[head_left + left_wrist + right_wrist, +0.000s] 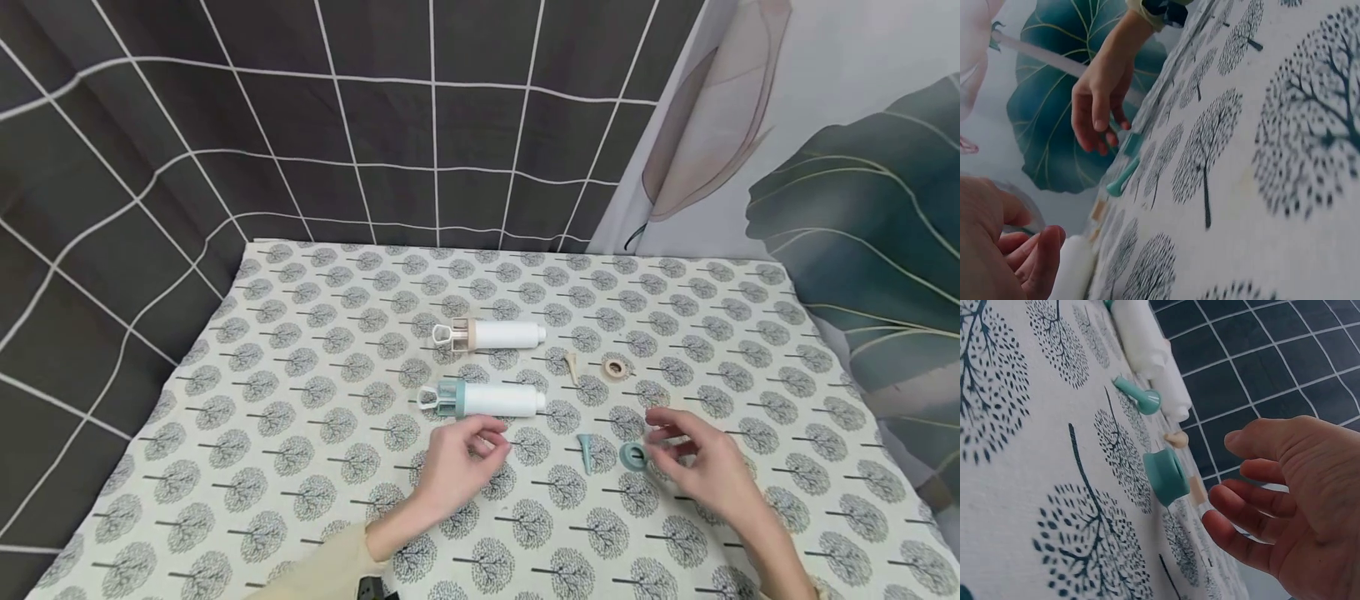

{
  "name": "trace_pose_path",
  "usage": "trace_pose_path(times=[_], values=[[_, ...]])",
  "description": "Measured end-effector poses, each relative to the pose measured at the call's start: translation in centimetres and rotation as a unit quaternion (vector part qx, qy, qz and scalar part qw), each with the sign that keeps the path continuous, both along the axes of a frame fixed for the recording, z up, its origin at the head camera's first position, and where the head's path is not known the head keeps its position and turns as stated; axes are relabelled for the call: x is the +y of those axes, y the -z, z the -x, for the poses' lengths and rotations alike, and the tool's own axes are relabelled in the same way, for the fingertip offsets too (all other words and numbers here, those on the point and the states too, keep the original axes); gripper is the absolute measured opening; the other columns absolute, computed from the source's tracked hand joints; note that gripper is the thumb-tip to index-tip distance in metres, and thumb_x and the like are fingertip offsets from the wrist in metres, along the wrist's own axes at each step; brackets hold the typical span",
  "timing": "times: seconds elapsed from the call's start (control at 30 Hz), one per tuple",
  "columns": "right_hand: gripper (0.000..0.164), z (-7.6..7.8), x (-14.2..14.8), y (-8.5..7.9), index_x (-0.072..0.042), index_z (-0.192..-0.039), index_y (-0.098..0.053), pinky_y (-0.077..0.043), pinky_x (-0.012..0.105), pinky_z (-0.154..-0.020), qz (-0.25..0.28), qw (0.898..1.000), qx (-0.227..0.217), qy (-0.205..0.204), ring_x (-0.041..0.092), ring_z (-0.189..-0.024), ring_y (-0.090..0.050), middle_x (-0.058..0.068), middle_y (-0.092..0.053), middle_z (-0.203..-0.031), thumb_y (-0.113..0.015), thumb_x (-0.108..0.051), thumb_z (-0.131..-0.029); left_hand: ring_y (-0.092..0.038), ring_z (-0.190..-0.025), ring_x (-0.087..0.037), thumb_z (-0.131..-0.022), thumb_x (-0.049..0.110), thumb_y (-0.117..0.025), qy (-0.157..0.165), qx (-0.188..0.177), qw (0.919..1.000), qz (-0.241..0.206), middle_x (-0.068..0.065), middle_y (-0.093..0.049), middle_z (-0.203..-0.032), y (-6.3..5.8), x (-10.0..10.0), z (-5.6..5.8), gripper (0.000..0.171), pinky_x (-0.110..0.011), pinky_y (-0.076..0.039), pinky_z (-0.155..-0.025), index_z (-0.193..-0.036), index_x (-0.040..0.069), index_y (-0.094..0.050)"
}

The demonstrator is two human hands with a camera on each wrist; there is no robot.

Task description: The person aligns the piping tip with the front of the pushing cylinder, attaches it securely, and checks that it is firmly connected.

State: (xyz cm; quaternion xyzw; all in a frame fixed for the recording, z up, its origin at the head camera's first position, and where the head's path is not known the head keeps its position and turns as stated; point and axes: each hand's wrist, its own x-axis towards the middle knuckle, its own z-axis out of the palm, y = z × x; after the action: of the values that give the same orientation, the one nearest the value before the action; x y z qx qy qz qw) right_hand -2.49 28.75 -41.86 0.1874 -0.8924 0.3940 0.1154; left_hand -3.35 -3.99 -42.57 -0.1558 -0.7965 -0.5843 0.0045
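My left hand (461, 457) hovers just below a white cylinder with a teal collar and a pale loop handle (498, 400), its fingers loosely bent around nothing. Beside a teal ring (633, 456) is my right hand (701, 462), fingers relaxed and nothing held. In the right wrist view a gap shows between the right fingers (1241, 540) and the teal ring (1166, 477). A small teal cone-shaped nozzle (586, 453) lies between the hands, left of the ring. The left wrist view shows both hands without anything in them.
Farther back lies a similar white cylinder with a beige collar (506, 335). To its right are a beige nozzle (572, 367) and a beige ring (615, 368). A tree-print cloth (300, 492) covers the table. Dark checked fabric (390, 125) hangs behind, with a leaf-print curtain (862, 192) at right.
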Motion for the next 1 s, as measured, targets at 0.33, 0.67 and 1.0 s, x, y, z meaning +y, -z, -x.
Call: trace_pose_path(times=[0.33, 0.67, 1.0], values=[[0.049, -0.6, 0.2, 0.7, 0.004, -0.112, -0.065, -0.053, 0.019, -0.069, -0.002, 1.000, -0.008, 0.011, 0.009, -0.076, -0.063, 0.009, -0.066, -0.096, -0.081, 0.014, -0.067, -0.064, -0.061, -0.006, -0.080, -0.009, -0.073, 0.006, 0.005, 0.9997, -0.023, -0.008, -0.072, -0.086, 1.2, 3.2, 0.0, 0.019, -0.021, -0.054, -0.055, -0.098, -0.005, -0.070], [0.050, -0.6, 0.3, 1.1, 0.003, -0.110, -0.065, -0.053, 0.018, -0.067, 0.008, 1.000, -0.008, -0.006, 0.012, -0.076, -0.060, 0.006, -0.062, -0.092, -0.082, 0.015, -0.065, -0.062, -0.060, -0.004, -0.082, -0.007, -0.073, 0.019, -0.005, 0.9993, -0.032, -0.014, -0.071, -0.091, 1.5, 5.5, 0.4, 0.021, -0.020, -0.053, -0.053, -0.103, -0.006, -0.069], [0.048, -0.9, 0.3, 1.5, 0.002, -0.110, -0.065, -0.052, 0.020, -0.064, 0.018, 1.000, -0.007, -0.020, 0.010, -0.072, -0.057, 0.005, -0.061, -0.088, -0.081, 0.014, -0.066, -0.060, -0.063, -0.001, -0.082, -0.008, -0.074, 0.036, -0.019, 0.9990, -0.017, -0.014, -0.069, -0.094, 1.9, 7.4, 0.3, 0.025, -0.017, -0.053, -0.059, -0.106, -0.005, -0.069]])
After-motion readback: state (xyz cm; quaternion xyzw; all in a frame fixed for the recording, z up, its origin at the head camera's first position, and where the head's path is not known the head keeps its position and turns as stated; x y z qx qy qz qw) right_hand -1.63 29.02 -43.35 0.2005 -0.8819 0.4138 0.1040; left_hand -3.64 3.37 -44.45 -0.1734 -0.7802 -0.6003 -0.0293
